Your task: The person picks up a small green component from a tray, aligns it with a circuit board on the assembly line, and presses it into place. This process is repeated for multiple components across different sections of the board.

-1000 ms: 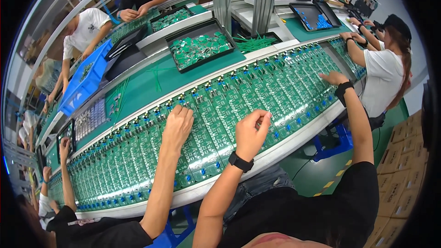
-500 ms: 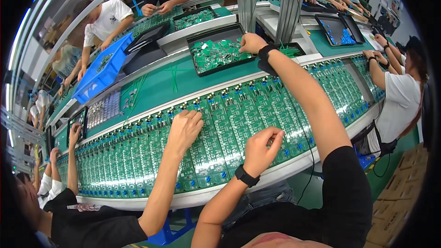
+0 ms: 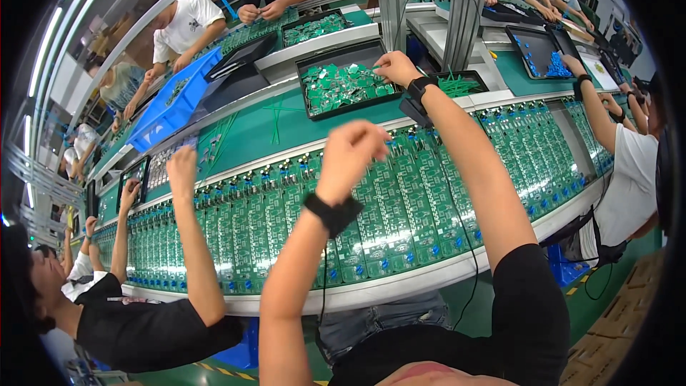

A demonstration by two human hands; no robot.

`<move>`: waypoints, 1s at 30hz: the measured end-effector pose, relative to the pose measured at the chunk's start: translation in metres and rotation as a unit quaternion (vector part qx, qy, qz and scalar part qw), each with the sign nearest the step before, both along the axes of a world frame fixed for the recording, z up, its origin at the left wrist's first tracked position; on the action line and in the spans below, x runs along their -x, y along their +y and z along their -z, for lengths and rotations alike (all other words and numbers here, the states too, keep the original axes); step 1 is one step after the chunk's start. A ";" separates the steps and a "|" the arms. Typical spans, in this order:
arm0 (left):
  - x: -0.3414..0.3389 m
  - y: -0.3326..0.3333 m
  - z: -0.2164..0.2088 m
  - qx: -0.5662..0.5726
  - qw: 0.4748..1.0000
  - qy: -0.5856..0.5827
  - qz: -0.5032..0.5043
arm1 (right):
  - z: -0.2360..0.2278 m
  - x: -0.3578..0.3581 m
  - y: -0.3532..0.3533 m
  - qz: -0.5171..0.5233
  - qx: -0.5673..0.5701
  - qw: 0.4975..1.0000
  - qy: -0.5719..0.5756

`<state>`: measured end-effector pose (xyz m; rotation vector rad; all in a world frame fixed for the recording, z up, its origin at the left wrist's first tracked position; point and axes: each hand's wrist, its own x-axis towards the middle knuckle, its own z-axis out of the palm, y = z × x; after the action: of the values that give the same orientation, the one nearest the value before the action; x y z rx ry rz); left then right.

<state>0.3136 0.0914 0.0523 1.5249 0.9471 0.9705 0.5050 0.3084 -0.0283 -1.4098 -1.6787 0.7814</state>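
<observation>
My right hand (image 3: pixel 398 69), a black band on its wrist, is at the right side of a black tray (image 3: pixel 309 109) heaped with small green circuit board pieces (image 3: pixel 343 86). Its fingers pinch together over the pieces; what is between them, if anything, cannot be made out. My left hand (image 3: pixel 350 161), also banded in black, hangs above a row of long green circuit boards (image 3: pixel 371 214) fitted with blue and dark parts. Motion smears its curled fingers, so their grip is unclear.
At my left a co-worker's hand (image 3: pixel 182 168) is raised over the line. A blue bin (image 3: pixel 168 118) stands far left, and green strips (image 3: pixel 457 84) lie beside the tray. Metal posts (image 3: pixel 464 21) rise behind. A black cable (image 3: pixel 461 207) crosses the boards.
My left hand has moved forward and left, up over the boards. The left co-worker's hand has lifted off the boards and gone left. My right hand stays at the tray, fingers now lower over the pieces.
</observation>
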 end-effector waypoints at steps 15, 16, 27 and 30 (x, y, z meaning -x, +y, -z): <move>-0.056 0.054 0.058 0.086 0.978 -0.177 -0.075 | -0.060 -0.028 -0.165 -0.146 0.141 0.927 0.316; -0.061 0.052 0.058 0.103 0.977 -0.177 -0.054 | -0.060 -0.032 -0.169 -0.134 0.140 0.928 0.317; -0.084 0.016 0.069 0.254 0.926 -0.277 0.022 | -0.053 -0.065 -0.215 -0.108 0.195 0.925 0.308; -0.082 0.006 0.078 0.233 0.945 -0.228 0.041 | -0.053 -0.070 -0.228 -0.093 0.186 0.952 0.226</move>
<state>0.3957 0.0976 -0.0258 0.8830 0.7053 0.9056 0.5745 0.0806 0.0246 -1.1963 -1.3571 1.4683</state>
